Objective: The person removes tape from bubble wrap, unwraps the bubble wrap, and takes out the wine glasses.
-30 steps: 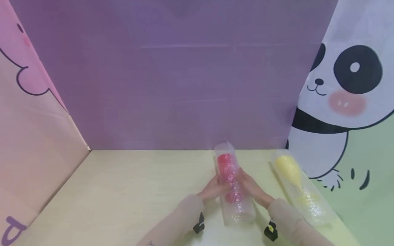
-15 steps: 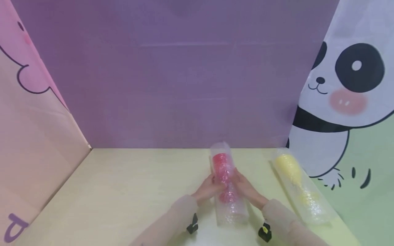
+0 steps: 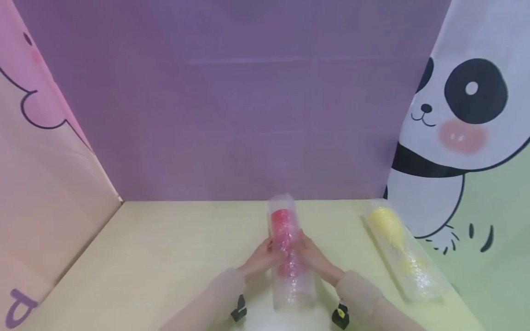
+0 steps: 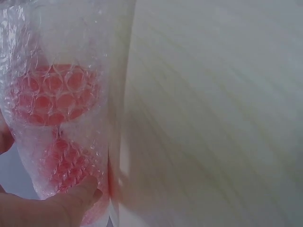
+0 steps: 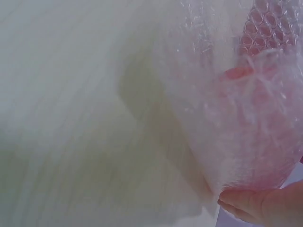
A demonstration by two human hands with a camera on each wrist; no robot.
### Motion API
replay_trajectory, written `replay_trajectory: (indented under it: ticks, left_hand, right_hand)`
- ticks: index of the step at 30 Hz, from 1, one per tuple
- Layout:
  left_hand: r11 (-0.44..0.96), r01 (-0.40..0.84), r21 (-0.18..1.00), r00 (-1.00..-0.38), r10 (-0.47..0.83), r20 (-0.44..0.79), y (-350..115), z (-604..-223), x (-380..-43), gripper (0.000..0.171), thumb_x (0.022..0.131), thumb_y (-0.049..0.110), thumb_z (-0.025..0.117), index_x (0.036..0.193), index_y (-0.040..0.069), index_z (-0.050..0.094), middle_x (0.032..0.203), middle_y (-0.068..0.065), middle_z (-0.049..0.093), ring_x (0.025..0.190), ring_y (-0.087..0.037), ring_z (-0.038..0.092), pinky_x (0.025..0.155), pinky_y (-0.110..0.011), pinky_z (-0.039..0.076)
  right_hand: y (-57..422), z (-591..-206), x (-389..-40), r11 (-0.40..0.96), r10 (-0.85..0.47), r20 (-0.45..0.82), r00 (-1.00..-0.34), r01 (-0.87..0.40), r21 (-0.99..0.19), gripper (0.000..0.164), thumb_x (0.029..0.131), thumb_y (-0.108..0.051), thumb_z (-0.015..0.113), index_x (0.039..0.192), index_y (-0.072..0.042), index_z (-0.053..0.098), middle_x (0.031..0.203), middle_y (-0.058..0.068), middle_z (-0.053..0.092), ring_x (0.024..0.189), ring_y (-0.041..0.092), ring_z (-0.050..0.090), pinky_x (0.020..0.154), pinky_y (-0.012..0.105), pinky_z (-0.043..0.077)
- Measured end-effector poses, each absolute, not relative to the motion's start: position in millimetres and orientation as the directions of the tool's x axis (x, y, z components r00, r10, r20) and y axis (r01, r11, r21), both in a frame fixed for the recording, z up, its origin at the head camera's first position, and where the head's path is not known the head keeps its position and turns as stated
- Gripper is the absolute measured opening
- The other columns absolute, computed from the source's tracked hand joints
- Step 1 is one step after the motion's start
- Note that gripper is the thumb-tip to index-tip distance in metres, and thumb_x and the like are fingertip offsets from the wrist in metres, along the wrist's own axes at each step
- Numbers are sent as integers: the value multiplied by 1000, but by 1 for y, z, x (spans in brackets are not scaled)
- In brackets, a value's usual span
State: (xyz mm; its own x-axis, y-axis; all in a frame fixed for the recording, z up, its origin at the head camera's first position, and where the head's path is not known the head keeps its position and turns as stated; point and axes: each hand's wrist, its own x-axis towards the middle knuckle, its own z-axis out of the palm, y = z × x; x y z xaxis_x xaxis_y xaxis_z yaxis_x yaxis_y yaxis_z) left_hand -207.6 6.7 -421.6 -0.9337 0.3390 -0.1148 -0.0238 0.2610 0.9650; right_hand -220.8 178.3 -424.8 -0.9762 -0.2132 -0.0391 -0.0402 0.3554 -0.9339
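Both of my hands hold a pink goblet-shaped thing rolled in clear bubble wrap [image 3: 285, 225], which lies lengthwise near the middle of the table. From the left side, my left hand [image 3: 262, 258] grips the roll, and in the left wrist view its thumb [image 4: 78, 198] lies over the wrap. My right hand [image 3: 318, 258] grips the opposite side, with fingertips against the wrap's lower edge in the right wrist view. Through the bubbles shows a red-pink disc [image 4: 54, 94] above a narrow part that widens again. The undersides of the hands are hidden.
A second bubble-wrapped roll [image 3: 403, 250], with a yellow goblet-shaped thing inside, lies slantwise along the right edge of the pale table [image 3: 178, 257]. A purple panel [image 3: 248, 115] closes off the back; printed panels, one with a panda [image 3: 472, 138], stand at both sides.
Both hands have moved left across the table together with the pink wrapped roll, keeping their grip on it. The yellow roll has stayed in place.
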Motion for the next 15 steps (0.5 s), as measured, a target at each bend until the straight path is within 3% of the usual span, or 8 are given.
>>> replay_trajectory:
  ticks: [9,15]
  left_hand:
    - [229,-13,973,-922,373,-100,-20,-425,-209,75,87,36,60,145,7,22,148,-19,27,134,-42,25,104,-64,24]
    - [222,-29,975,-929,354,-109,-32,-427,-208,75,87,34,59,145,4,20,147,-22,26,133,-43,25,105,-64,24]
  right_hand:
    - [159,-427,-218,334,-239,-56,-969,-28,-942,68,96,-46,34,146,-3,16,147,25,24,133,45,24,106,63,19]
    - [148,-427,-219,365,-244,-55,-968,-40,-930,68,97,-40,39,144,2,15,148,26,18,135,46,17,108,61,15]
